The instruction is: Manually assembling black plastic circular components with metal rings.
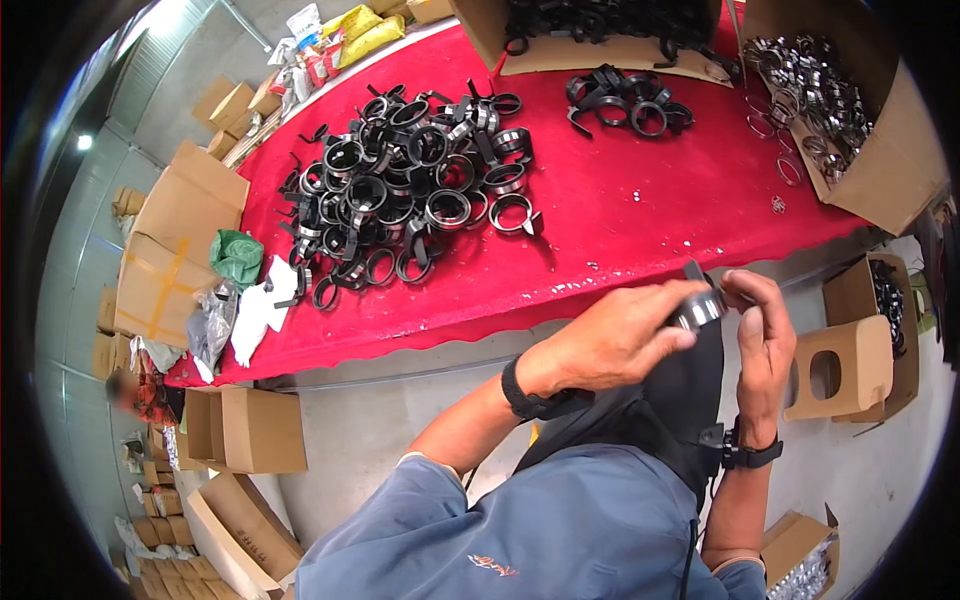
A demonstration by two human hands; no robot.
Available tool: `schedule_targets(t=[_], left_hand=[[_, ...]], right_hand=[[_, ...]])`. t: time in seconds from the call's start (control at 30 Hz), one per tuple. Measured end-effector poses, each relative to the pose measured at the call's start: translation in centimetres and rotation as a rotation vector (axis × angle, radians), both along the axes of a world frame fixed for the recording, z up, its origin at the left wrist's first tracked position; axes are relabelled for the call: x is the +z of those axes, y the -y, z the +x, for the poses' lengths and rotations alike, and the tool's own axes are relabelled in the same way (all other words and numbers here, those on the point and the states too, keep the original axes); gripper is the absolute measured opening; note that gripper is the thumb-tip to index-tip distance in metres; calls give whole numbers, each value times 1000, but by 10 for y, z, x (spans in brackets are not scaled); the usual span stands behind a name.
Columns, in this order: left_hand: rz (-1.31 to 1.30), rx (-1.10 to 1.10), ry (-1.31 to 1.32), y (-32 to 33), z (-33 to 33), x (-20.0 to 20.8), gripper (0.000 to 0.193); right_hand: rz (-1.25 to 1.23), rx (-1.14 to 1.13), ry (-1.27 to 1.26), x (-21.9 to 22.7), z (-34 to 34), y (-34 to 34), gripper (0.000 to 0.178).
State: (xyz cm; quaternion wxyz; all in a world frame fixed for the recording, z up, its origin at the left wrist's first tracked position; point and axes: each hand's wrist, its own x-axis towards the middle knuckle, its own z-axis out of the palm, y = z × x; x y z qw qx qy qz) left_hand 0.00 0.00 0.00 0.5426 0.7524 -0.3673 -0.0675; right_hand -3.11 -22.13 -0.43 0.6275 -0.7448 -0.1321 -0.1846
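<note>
Over the table's front edge, my two hands hold one black ring with a shiny metal band [700, 309] and a short dark tab pointing up. My left hand [622, 335] is closed on its left side, thumb below and fingers along the top. At its right side is my right hand [764, 330], with curled fingertips at the ring; what they pinch there is partly hidden. A large heap of similar black-and-metal rings with tabs [410, 180] lies at the left of the table. A smaller group of black rings [628, 103] lies farther back.
The table has a red cloth [600, 210] with small white bits on it. At the back stand a carton of black parts [600, 52] and, right, a carton of metal rings [880, 165]. A green bag [236, 257] lies left. An open carton [262, 430] stands on the floor.
</note>
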Motion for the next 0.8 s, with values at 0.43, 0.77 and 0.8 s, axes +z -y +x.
schedule_targets(t=[0.43,0.77,0.8], left_hand=[[-37,651,581,45,7,-32,49],[-204,617,558,55,18,-46,40],[-208,616,570,55,19,-46,37]], right_hand=[[32,-343,-134,-17,28,-36,47],[29,-490,-56,-32,46,-38,58],[49,-510,-37,-33,49,-40,61]])
